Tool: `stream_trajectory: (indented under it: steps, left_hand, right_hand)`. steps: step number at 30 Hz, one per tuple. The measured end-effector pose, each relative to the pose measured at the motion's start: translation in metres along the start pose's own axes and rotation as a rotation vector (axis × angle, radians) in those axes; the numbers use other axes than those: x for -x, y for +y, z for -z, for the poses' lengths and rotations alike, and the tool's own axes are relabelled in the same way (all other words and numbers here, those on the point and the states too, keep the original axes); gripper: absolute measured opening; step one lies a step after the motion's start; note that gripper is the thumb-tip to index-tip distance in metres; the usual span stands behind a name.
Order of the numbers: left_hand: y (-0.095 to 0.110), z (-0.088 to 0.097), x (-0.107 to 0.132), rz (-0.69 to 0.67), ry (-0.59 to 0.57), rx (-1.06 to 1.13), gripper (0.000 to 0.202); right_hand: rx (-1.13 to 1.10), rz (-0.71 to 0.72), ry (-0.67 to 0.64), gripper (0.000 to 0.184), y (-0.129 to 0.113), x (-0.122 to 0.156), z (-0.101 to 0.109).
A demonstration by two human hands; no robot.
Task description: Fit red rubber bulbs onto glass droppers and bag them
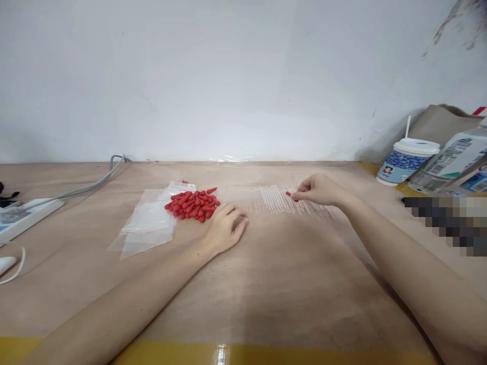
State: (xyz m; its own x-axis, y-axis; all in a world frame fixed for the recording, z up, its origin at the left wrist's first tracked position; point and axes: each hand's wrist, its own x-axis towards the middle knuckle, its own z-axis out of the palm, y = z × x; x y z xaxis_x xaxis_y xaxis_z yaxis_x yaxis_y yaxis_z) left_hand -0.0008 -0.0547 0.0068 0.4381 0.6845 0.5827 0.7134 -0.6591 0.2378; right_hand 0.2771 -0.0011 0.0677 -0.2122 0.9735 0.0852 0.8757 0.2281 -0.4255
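Red bulbs (192, 205) heaped left of frame centre, partly over clear plastic bags (148, 220) on counter (289, 284). Left hand (226, 228) rests beside heap, thumb and fingers slightly apart. Right hand (319, 190), right of centre: grip pinched together on one red piece (288, 193) at row of thin clear tubes (272, 198). Lidded cup (409, 161) at far right.

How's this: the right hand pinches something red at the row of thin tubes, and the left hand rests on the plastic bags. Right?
Not quite: the head view shows the left hand beside the red heap, not on the plastic bags. Otherwise, yes.
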Motion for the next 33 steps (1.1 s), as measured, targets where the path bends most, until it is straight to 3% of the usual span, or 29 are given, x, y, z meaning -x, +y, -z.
stream_trajectory:
  steps: [6,9,13,17,20,33]
  left_hand:
    - [-0.014,0.006,-0.014,0.151,0.092,-0.195,0.007]
    - [-0.016,0.0,-0.03,0.2,0.067,-0.201,0.006]
    - [-0.005,-0.022,-0.061,0.311,0.027,-0.237,0.016]
    - [0.01,-0.046,-0.09,0.468,-0.049,-0.281,0.037]
    - [0.017,-0.057,-0.102,0.524,-0.087,-0.311,0.041]
    - [0.012,-0.064,-0.113,0.657,-0.11,-0.248,0.028]
  right_hand:
    - [-0.042,0.383,-0.082,0.021,-0.038,0.031,-0.039]
    - [-0.066,0.474,0.0,0.014,-0.043,0.045,-0.053]
    - [-0.155,0.435,0.095,0.015,-0.043,0.055,-0.067]
    - [-0.237,0.416,0.123,0.018,-0.038,0.055,-0.08]
    - [-0.257,0.436,0.121,0.017,-0.036,0.054,-0.084]
    - [-0.249,0.495,0.138,0.01,-0.034,0.052,-0.087]
